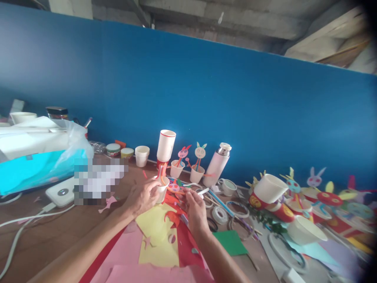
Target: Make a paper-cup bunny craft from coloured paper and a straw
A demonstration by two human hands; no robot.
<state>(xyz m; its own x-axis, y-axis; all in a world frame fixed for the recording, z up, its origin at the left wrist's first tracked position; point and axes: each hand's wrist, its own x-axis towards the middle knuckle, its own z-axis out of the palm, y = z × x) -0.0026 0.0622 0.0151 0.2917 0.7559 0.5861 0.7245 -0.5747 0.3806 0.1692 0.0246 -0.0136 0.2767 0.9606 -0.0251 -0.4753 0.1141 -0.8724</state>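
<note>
My left hand (147, 196) is closed around a small white paper cup (161, 193), upright above the table. Orange and pale strips (161, 173) stick up out of that cup. Just right of it, my right hand (194, 206) pinches the end of an orange pipe cleaner (176, 190), which reaches toward the cup's side; whether it is joined there is hard to see. A pink paper face (175, 188) lies behind the pipe cleaner. Below both hands are yellow paper (159, 236) with cut scraps, red paper (188, 245) and pink paper (129, 251).
Behind the hands stand a cup stack (166, 145), two cup figures with rabbit faces (200, 152) and a white thermos (216, 167). Tape (219, 215) and green paper (231, 242) lie right, before several finished figures (330, 198). Left are a cabled power bank (61, 192) and plastic bag (73, 145).
</note>
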